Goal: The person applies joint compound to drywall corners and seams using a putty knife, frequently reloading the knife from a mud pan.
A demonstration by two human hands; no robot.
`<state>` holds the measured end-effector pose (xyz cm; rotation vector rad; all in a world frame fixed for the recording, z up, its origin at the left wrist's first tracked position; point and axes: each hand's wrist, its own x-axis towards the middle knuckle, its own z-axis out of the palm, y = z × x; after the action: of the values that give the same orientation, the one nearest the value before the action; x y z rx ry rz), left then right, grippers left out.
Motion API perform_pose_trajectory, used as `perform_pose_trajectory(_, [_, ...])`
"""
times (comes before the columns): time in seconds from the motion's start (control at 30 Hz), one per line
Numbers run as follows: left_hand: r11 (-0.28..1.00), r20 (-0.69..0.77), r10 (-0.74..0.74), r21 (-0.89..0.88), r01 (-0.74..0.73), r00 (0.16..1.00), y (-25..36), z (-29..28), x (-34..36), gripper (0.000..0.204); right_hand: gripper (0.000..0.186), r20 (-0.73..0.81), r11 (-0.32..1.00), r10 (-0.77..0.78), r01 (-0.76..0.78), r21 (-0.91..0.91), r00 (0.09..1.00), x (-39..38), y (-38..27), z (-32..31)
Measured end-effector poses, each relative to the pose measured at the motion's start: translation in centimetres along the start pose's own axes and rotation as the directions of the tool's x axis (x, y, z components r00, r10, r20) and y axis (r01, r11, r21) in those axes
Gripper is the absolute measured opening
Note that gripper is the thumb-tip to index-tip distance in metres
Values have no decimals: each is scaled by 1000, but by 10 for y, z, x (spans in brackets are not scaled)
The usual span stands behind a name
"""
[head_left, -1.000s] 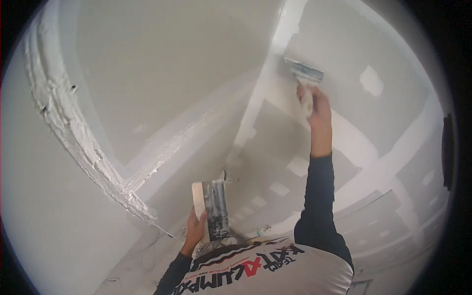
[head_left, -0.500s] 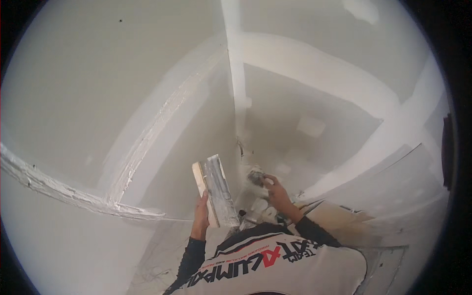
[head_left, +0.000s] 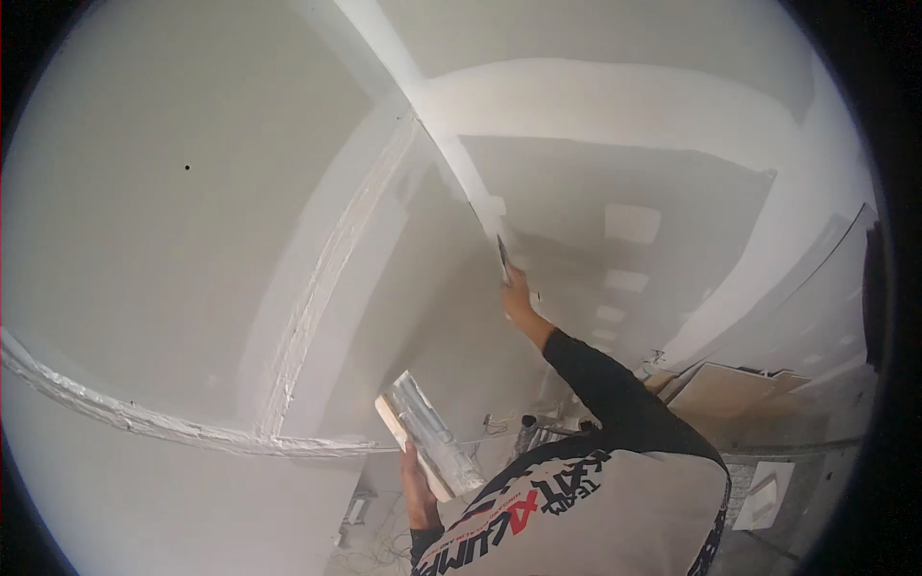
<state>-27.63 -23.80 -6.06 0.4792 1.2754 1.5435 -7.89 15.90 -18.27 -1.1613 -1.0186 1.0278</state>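
My left hand (head_left: 416, 478) grips a wide filling knife (head_left: 437, 432) by its cream-coloured back edge. Pale compound is smeared on its grey metal blade, which is held low in front of my body. Stretched up ahead, my right hand (head_left: 517, 291) is closed around a putty knife (head_left: 503, 254). That blade is seen nearly edge-on at the inside corner (head_left: 468, 182) between two drywall faces. White compound coats the corner joint. Whether the blade touches the surface, I cannot tell.
A rough white taped seam (head_left: 331, 259) runs down the left drywall and meets a long lower seam (head_left: 182, 434). Smooth filled patches (head_left: 632, 224) dot the right face. Low on the right lie board pieces (head_left: 730, 389) and a white panel (head_left: 765, 494); cables (head_left: 384, 542) trail below left.
My right hand has moved from near my body up and forward to the corner with the putty knife. The left hand and wide knife appear lower, and the view has shifted.
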Motion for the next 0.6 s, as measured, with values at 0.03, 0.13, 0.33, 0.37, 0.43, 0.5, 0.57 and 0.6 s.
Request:
perform_pose_trajectory(0.03, [999,0,-39,-32,39,999,-2,4,3,53,57,-58,963,-244,235,-130,968,21,1,5])
perform_pose_trajectory(0.13, [1000,-92,0,-25,-2,996,-2,22,-3,55,65,-62,922,-350,332,-200,935,60,-21,43])
perform_pose_trajectory(0.33, [998,-137,-6,-70,-4,990,6,10,-19,51,68,-140,965,-238,218,-145,961,68,-63,98])
perform_pose_trajectory(0.37, [998,-134,-5,-68,-4,991,5,11,-17,51,67,-175,943,-313,284,-174,933,73,-64,96])
perform_pose_trajectory(0.43, [999,-112,37,-18,-39,993,8,11,-20,51,65,-201,918,-381,343,-198,903,71,-68,100])
perform_pose_trajectory(0.5, [999,-128,21,-36,-25,992,3,1,-17,52,65,-179,925,-339,292,-243,924,73,-71,98])
perform_pose_trajectory(0.57, [998,-139,2,-55,-10,990,-1,-5,-16,52,65,-145,930,-319,280,-236,936,77,-73,95])
perform_pose_trajectory(0.6, [999,-144,-1,-53,-7,990,4,7,-19,52,65,-109,935,-300,269,-231,948,81,-73,92])
